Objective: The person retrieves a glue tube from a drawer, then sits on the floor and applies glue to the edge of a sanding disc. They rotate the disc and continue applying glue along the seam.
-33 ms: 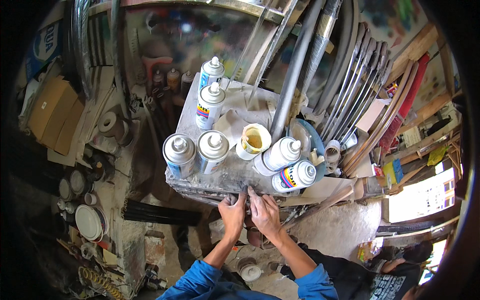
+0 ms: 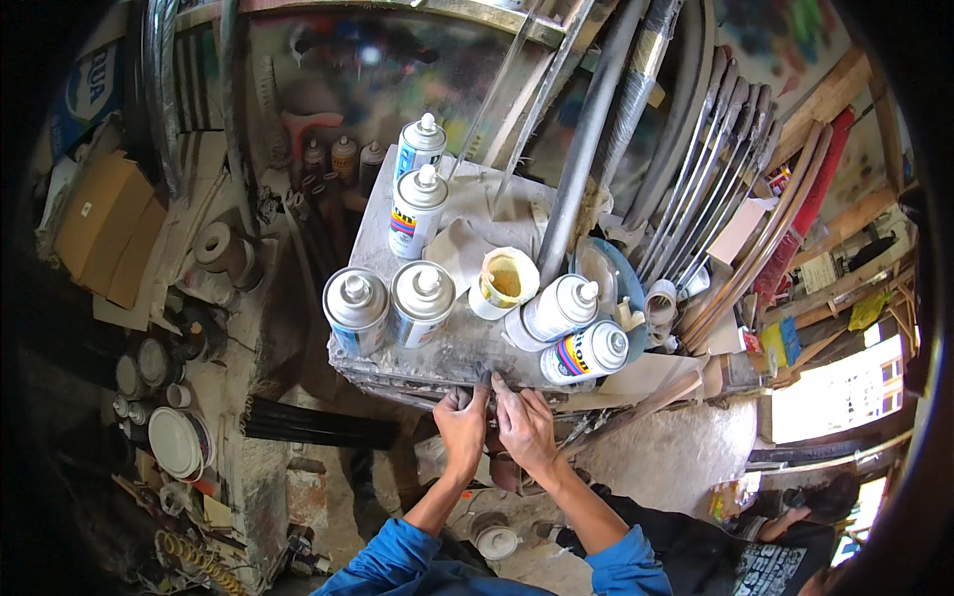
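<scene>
My left hand point(image 2: 463, 419) and my right hand point(image 2: 527, 423) are side by side at the front edge of a dusty work table point(image 2: 467, 350). Both have curled fingers, with thumb and forefinger tips brought close together over the edge. Whatever they pinch is dark, tiny or hidden, and I cannot make it out. Just beyond the right hand, a white spray can point(image 2: 586, 352) leans tilted beside another spray can point(image 2: 559, 307). A white cup point(image 2: 503, 282) with yellowish residue stands behind them. Left of the hands, two spray cans point(image 2: 356, 310) stand upright near the edge.
Two more spray cans point(image 2: 418, 211) stand at the table's back left. A metal pipe point(image 2: 586, 149) slants up behind the cup, with curved strips point(image 2: 715, 159) stacked to the right. Paint tins point(image 2: 177, 442) fill the left side. Another person point(image 2: 715, 541) is low at the right.
</scene>
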`<act>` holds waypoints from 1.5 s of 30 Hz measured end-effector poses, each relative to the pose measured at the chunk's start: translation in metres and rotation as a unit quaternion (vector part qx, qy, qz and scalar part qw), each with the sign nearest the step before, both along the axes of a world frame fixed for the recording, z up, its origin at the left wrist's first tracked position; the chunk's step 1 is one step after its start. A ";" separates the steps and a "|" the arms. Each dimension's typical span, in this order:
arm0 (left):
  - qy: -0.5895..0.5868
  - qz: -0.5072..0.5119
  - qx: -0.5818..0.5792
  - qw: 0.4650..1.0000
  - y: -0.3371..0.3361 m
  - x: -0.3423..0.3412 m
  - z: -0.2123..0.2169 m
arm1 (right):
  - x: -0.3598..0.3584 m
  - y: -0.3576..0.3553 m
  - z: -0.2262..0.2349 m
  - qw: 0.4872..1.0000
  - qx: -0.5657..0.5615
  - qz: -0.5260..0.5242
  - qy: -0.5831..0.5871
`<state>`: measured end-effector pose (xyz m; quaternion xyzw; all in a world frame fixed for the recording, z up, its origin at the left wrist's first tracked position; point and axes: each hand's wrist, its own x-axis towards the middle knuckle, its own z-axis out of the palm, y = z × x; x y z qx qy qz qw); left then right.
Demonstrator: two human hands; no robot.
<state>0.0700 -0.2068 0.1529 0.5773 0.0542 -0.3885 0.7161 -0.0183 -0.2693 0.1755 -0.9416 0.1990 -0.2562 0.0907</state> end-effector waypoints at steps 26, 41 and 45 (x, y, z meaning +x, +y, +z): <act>-0.163 0.079 -0.208 0.961 0.033 0.020 0.000 | -0.026 0.058 0.014 0.862 0.361 -0.252 -0.252; -0.259 0.084 -0.209 0.939 0.101 0.070 0.059 | 0.063 0.090 0.061 0.650 0.698 -0.098 -0.285; -0.309 0.077 -0.108 0.942 0.123 0.064 0.059 | 0.054 0.157 0.073 0.747 0.606 -0.030 -0.272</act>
